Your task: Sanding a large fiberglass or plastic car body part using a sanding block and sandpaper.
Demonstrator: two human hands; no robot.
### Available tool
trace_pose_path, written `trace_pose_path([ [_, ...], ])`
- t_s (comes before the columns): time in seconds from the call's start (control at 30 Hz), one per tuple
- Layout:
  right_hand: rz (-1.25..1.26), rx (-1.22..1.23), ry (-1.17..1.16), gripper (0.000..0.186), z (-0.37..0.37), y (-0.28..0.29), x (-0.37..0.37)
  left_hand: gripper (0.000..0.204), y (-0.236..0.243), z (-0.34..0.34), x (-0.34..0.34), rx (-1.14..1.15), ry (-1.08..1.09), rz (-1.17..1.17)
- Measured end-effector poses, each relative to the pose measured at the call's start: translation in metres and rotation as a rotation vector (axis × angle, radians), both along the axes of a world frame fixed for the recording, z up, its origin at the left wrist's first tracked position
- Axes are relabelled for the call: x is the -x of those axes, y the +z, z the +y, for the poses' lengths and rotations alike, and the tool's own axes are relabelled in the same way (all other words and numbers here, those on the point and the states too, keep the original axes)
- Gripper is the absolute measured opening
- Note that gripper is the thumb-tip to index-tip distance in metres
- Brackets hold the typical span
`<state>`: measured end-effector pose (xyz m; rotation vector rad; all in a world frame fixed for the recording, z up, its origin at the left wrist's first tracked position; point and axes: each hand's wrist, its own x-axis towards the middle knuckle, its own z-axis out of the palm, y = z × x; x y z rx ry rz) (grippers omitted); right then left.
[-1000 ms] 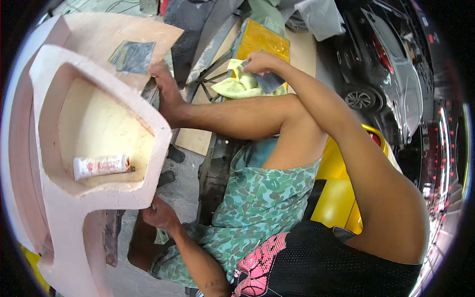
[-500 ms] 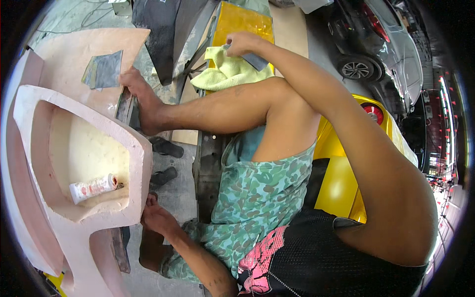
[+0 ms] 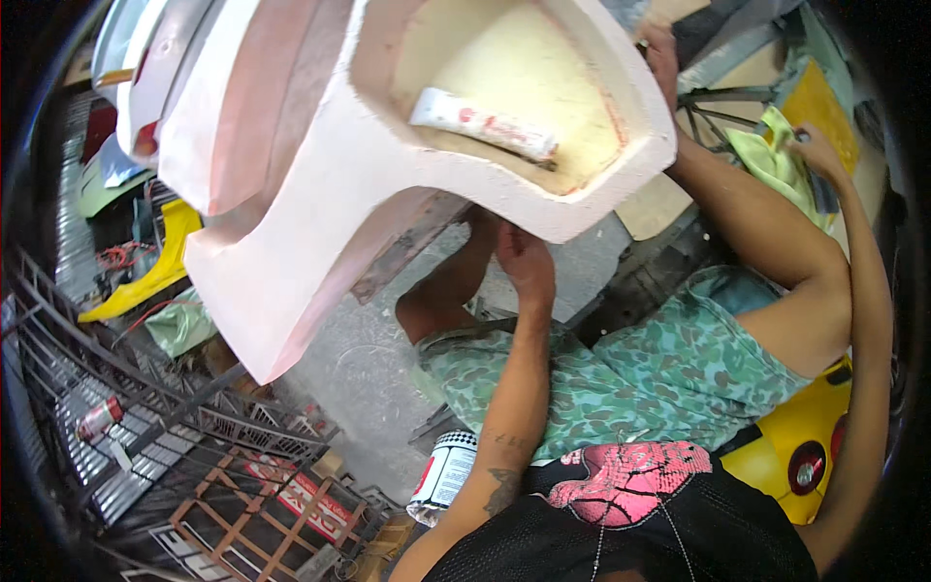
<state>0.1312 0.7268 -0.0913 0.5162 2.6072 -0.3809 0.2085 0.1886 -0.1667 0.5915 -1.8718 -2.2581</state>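
Note:
A pale pink moulded panel (image 3: 388, 170) with a deep cream-coloured recess fills the upper middle. In that recess lies a white tube (image 3: 485, 124) with red print. My left hand (image 3: 529, 267) is under the panel's lower edge, fingers curled and partly hidden; what they hold, if anything, cannot be made out. Far to the right, my right hand (image 3: 819, 153) is closed on a yellow-green towel (image 3: 776, 160). A dark grey sheet (image 3: 826, 201) shows just below that hand.
My bare foot (image 3: 659, 63) is beside the panel's right end. A white can (image 3: 448, 475) stands by my left forearm. Yellow bodywork (image 3: 800, 436) with a round lamp is behind my right knee. Black metal racking (image 3: 126, 388) and a yellow part (image 3: 160, 262) lie to the left.
The view has swung left, so the panel now sits at upper middle and the racking has come in. My right hand stays at the towel, my left at the panel's edge.

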Motion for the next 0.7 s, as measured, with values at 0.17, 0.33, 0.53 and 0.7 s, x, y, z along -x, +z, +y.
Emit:
trace_pose_path([
  [0.17, -0.032, 0.028, 0.077, 0.046, 0.011, -0.012, 0.011, 0.019, 0.009, -0.010, -0.001, -0.049, -0.002, 0.029],
  [0.33, -0.077, 0.013, 0.108, 0.044, 0.027, -0.013, 0.009, 0.015, 0.023, -0.008, 0.000, 0.090, 0.008, 0.010],
  [0.53, -0.117, 0.038, 0.127, 0.042, -0.038, -0.009, 0.017, 0.026, 0.099, -0.072, 0.009, 0.836, 0.211, 0.591],
  [0.7, -0.121, 0.009, 0.113, 0.044, 0.054, -0.028, 0.003, 0.051, 0.146, -0.131, 0.050, 1.495, 0.151, 0.346],
])
